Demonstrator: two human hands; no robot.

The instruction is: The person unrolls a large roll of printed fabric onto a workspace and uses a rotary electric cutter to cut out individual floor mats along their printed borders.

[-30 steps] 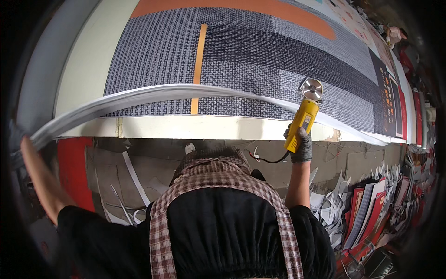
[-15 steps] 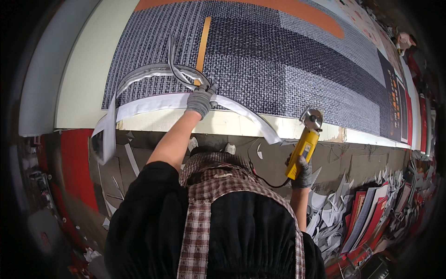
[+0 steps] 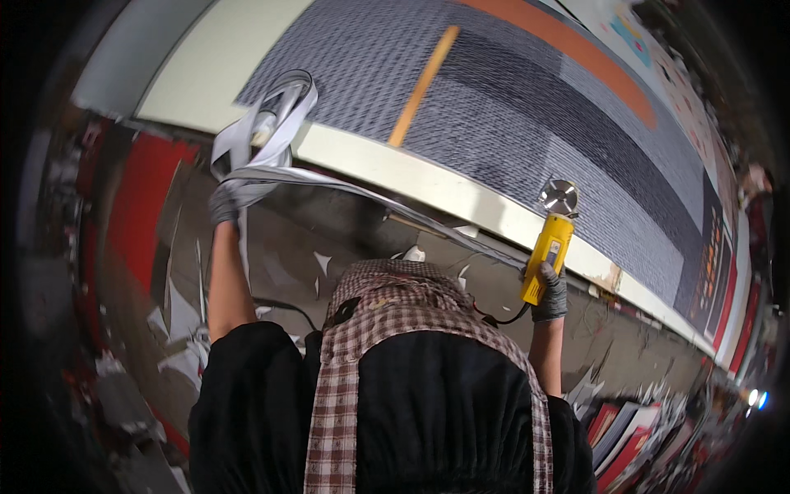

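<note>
My gloved left hand is closed on a bunch of long grey-white trimmed strips, out past the table's near edge at the left. Part of the strips loops up over the table corner, and a long tail trails right toward the other hand. My gloved right hand grips a yellow electric rotary cutter by its body. Its round metal blade points away from me, over the near edge of the grey woven-pattern mat sheet. An orange-yellow bar lies across or is printed on that sheet.
The pale table edge runs between me and the sheet. White offcuts litter the floor at the left, beside a red strip. Stacked coloured sheets and scraps lie at the lower right. A black cord hangs from the cutter.
My left hand has moved left and toward me off the table, pulling the strips along. The view has turned. The right hand still holds the cutter near the table edge.
</note>
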